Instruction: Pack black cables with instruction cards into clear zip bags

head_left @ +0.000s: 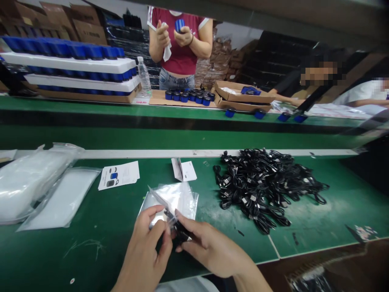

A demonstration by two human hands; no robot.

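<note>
My left hand (pixel 151 242) pinches the edge of a small clear plastic bag (pixel 172 220) above the bench. My right hand (pixel 212 245) is closed on a bundled black cable (pixel 182 232) at the mouth of that bag; how far the cable reaches inside is hard to tell. Beneath my hands lies a stack of clear plastic bags (pixel 182 194). Just beyond it stands a small pile of folded white leaflets (pixel 184 170). To the right spreads a heap of black USB cables (pixel 258 182).
Printed sheets (pixel 119 175) and large packs of plastic sleeves (pixel 33 182) lie on the left. Behind a raised green ledge (pixel 121 107), a person (pixel 179 44) holds a blue cylinder and a white cloth. Trays of blue items (pixel 75 61) and a bottle (pixel 144 77) stand there.
</note>
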